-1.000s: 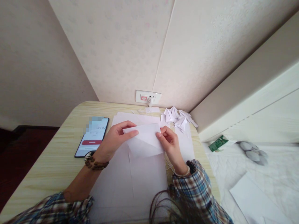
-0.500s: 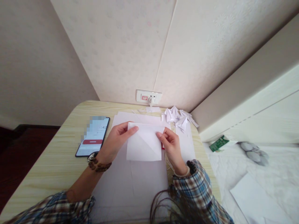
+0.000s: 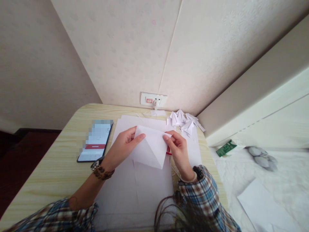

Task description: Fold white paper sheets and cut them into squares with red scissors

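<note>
A square white sheet of paper (image 3: 152, 148) with a diagonal crease is held up between my hands, tilted toward me. My left hand (image 3: 124, 143) pinches its upper left corner, thumb on the front. At the upper right corner, my right hand (image 3: 177, 146) grips it between thumb and fingers. Beneath lie larger white sheets (image 3: 142, 196) on the wooden table. Part of a red object (image 3: 169, 153) peeks out beside my right fingers; its kind is hidden. Several folded white paper pieces (image 3: 182, 120) are heaped at the back right.
On the left of the table (image 3: 55, 161) lies a phone (image 3: 95, 141) with its screen lit. A wall socket (image 3: 154, 100) with a plug is behind. To the right, a green box (image 3: 226, 148), a grey item (image 3: 262, 158) and a white sheet (image 3: 265, 203) rest on a white quilted surface.
The small sheet has turned and tilted, so its lower right corner now points down toward me and the crease shows more clearly. Both hands keep hold and shift slightly right.
</note>
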Demonstrator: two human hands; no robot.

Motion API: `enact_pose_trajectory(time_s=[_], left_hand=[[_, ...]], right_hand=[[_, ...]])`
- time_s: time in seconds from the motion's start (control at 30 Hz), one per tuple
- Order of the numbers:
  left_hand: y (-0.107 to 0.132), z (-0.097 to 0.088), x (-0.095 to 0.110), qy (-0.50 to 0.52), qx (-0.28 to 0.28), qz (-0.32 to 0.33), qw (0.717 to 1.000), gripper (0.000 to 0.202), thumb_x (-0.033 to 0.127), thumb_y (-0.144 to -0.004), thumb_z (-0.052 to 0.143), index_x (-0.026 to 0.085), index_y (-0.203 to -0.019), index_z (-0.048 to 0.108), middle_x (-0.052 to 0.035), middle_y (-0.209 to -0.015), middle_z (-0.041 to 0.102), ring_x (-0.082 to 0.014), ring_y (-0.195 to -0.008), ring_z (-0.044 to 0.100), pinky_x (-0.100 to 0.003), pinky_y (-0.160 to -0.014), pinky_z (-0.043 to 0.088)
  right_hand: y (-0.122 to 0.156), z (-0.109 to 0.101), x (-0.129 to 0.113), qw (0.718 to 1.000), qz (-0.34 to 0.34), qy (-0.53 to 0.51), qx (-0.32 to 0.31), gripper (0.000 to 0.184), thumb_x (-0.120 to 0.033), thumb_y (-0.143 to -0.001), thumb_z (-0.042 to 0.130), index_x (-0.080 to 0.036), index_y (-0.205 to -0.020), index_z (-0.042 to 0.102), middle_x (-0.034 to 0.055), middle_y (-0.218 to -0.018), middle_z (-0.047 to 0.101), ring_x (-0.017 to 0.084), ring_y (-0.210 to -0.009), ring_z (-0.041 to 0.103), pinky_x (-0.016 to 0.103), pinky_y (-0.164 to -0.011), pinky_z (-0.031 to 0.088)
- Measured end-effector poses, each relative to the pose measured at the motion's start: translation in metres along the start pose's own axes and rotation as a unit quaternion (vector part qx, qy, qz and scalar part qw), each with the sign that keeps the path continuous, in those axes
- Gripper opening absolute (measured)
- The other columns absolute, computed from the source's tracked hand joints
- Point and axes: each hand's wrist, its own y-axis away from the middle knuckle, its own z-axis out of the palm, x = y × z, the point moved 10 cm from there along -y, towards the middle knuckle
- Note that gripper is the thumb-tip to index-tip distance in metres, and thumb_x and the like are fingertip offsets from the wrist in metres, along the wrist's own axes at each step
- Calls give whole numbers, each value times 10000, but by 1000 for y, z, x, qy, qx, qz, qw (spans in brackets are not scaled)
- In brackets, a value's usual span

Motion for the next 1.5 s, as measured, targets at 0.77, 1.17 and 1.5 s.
enact_pose_trajectory(time_s=[0.77,1.17,1.5], left_hand=[[1,-31,15,-57,62,29,996,177,353,-755,643,220,-866,609,43,-654,623,-128,-541,524,-203,-469,359],[7,-15,-8,47,105,-18,993,425,389,-711,712,187,-1080,651,-66,-1109,713,-251,-978,664,-301,-785,541],[12,-15,11,4,132,-28,991,259,324,-643,735,193,-866,742,-65,-852,765,-257,-826,703,-305,-716,555]], right_hand=[[0,27,-1,989,13,20,-144,345,-433,-860,559,-193,-612,564,-20,-487,594,101,-423,438,226,-442,330],[10,19,-11,999,-21,4,-38,307,-393,-890,533,-185,-668,573,-8,-521,617,109,-467,518,223,-500,393],[12,17,-18,994,-50,94,-35,318,-375,-893,504,-186,-638,521,-40,-535,468,98,-483,450,214,-455,330]])
